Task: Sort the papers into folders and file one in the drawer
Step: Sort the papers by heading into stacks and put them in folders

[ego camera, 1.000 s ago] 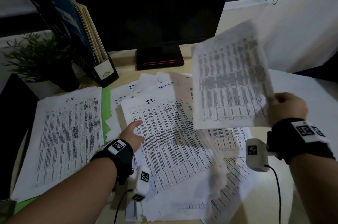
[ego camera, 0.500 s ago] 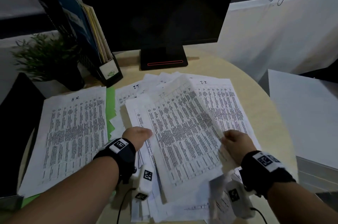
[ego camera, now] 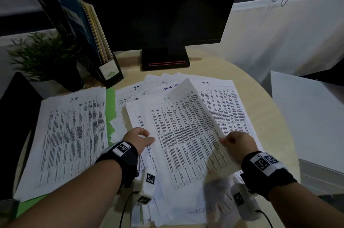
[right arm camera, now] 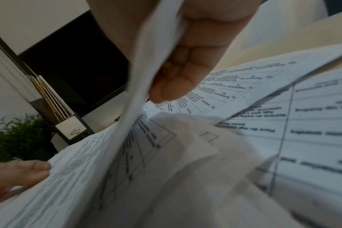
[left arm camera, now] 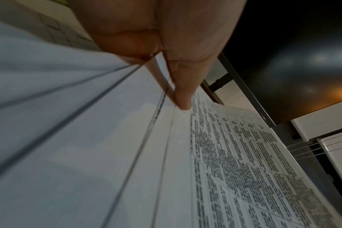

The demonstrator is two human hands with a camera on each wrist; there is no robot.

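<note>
Papers (ego camera: 178, 134) cover round beige desk (ego camera: 260, 116) before dark monitor (ego camera: 158, 4).

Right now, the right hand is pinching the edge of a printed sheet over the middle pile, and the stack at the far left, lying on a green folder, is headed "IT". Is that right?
Not quite. The right hand does pinch the printed sheet over the middle pile, but the left stack on the green folder is headed "HR", not "IT". The head view shows the handwritten heading at its top.
</note>
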